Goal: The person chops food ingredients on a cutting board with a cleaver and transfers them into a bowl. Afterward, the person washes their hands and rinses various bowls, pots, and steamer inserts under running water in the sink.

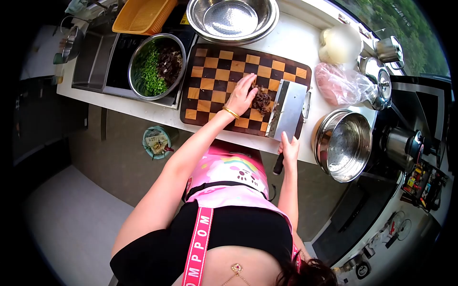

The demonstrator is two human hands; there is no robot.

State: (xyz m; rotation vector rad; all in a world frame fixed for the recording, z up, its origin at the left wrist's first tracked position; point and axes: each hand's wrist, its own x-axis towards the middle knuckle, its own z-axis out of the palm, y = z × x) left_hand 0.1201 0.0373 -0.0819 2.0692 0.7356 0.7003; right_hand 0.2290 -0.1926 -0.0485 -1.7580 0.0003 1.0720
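My left hand (241, 97) rests on the checkered wooden cutting board (200, 103), fingers stretched out beside a small pile of dark brown chopped food (261, 101). Its fingertips reach the pile's left edge. My right hand (290, 147) is closed on the handle of a cleaver (292, 107). The wide blade lies just right of the pile, with bits of food stuck along its left edge. What the dark food is, I cannot tell.
Left of the board stands a steel bowl (131, 82) with chopped greens and dark pieces. Nested steel bowls (193, 24) and a yellow basket (143, 16) sit behind. To the right are a bag of pink meat (334, 85) and a steel pot (327, 157) at the counter's edge.
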